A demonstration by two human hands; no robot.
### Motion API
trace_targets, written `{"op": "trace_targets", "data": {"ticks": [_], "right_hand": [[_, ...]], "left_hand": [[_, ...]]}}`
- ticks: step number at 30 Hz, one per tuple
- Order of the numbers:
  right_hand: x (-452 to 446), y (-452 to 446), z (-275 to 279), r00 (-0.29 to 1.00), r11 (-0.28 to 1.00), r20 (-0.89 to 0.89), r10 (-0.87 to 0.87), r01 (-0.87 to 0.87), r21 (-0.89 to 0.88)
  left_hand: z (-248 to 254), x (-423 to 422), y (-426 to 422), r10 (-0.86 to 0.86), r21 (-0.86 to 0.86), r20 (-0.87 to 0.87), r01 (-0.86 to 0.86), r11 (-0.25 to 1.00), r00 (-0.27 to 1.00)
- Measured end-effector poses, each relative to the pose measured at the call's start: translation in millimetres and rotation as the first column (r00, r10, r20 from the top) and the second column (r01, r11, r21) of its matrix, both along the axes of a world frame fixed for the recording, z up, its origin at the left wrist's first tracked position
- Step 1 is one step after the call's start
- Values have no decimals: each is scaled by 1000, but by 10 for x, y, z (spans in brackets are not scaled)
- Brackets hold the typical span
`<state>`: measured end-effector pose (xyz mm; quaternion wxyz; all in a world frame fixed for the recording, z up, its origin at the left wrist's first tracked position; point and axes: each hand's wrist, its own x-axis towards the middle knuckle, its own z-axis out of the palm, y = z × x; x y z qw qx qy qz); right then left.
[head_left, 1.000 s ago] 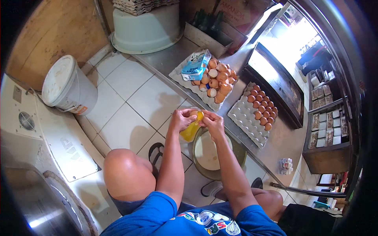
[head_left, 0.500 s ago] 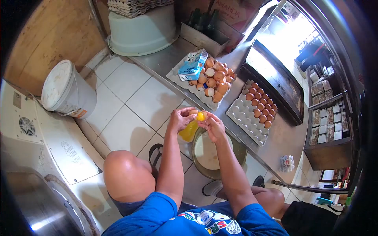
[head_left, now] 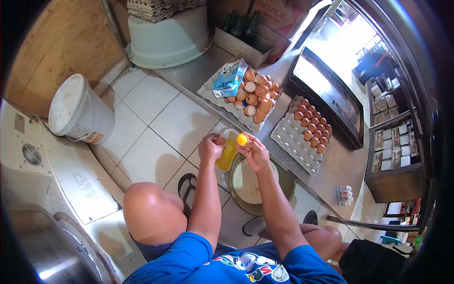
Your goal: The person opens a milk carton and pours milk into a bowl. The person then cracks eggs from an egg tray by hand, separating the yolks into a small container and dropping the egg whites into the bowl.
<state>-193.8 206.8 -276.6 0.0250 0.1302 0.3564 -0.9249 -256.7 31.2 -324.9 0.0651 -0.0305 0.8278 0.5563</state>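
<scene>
My right hand holds an eggshell half with a yellow yolk in it. To its left, my left hand is closed around a brown eggshell piece. Between and below them is a clear container with yellowish liquid. A large round bowl with pale contents stands below my right hand, partly behind my forearm. On the metal table, an egg tray bears broken shells and a blue milk carton. Beside it, another tray holds whole brown eggs.
A lidded white bucket stands on the tiled floor at left. The metal table also bears a dark baking pan, an upturned tub, a box of green bottles and a small bundle. Shelves stand at right.
My hands have moved apart, the left one slightly left and down with its shell piece. The yolk now rests in the shell in my right hand. The view has shifted slightly.
</scene>
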Motion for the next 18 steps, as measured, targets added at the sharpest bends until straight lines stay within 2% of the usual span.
{"op": "trace_targets", "data": {"ticks": [3,9,11,12,13,14,15,16,17,18], "right_hand": [[30,-19,76,1000,1000,-10,-2,2,-24],[213,31,216,999,999,-25,-39,39,1],[385,74,210,999,998,-5,-53,53,41],[470,78,198,991,952,70,-110,85,293],[560,85,180,974,844,129,-185,90,528],[651,109,86,973,842,132,-192,94,531],[727,111,-20,977,613,82,-199,59,788],[800,128,-182,981,311,34,-189,27,950],[858,132,-306,987,-28,-4,-162,0,1000],[896,152,-420,992,-364,-31,-122,-15,931]], "left_hand": [[-206,89,45,22,-151,-28,-26,988,999],[-208,139,185,88,-229,49,-75,971,995],[-292,166,277,123,-381,-65,-139,914,990],[-335,188,333,134,-449,-122,-175,876,984],[-356,223,383,137,-511,-178,-211,833,974],[-342,265,423,132,-510,-174,-204,836,976],[-327,312,461,142,-516,-187,-220,828,972],[-293,358,490,150,-522,-200,-235,820,968],[-251,401,510,159,-529,-215,-252,810,963],[-204,425,524,170,-535,-234,-273,800,957]]}}
